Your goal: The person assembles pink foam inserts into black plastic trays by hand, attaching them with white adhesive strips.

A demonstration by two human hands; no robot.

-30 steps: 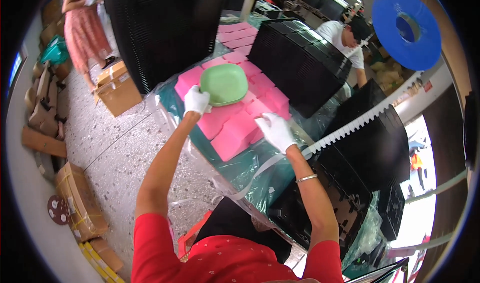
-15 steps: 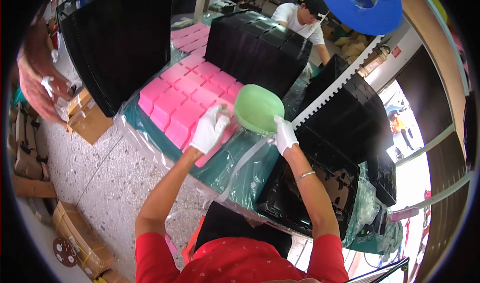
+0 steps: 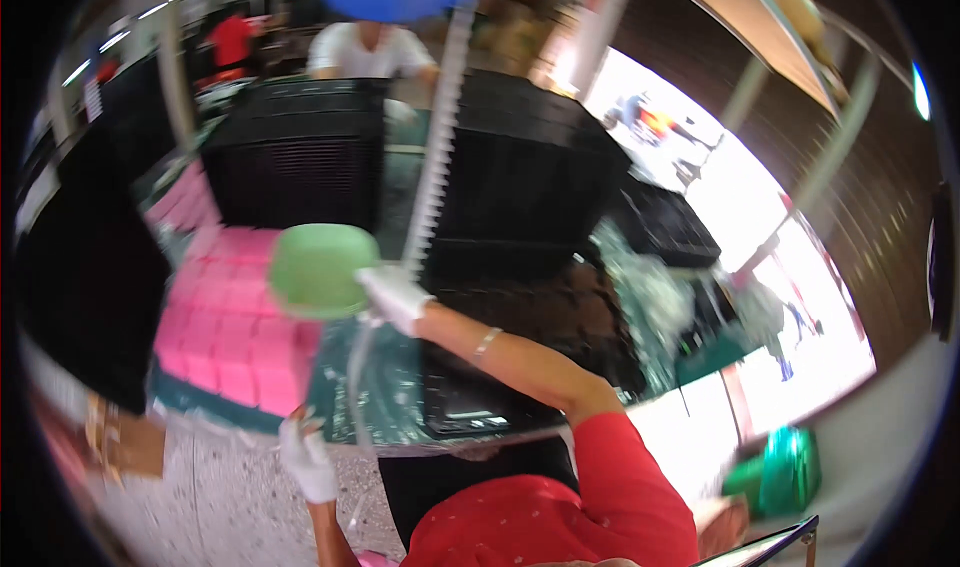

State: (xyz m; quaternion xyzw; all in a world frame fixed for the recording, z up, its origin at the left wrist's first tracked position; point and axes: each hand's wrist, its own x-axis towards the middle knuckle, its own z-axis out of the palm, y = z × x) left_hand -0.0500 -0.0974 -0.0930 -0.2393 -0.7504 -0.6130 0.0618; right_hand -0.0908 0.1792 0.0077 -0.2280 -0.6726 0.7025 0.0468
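Green dish hangs at the right edge of the pink blocks, over the table, rim clamped in the right hand; blocks lie in rows, the dish not yet released. Its hollow seems tilted upward, long axis unclear; the left hand, by the near edge, is too blurred to tell its grip

The right hand held a green bowl at the far right corner of the pink blocks. The left hand was near the blocks' front edge; a black stack stood behind them.
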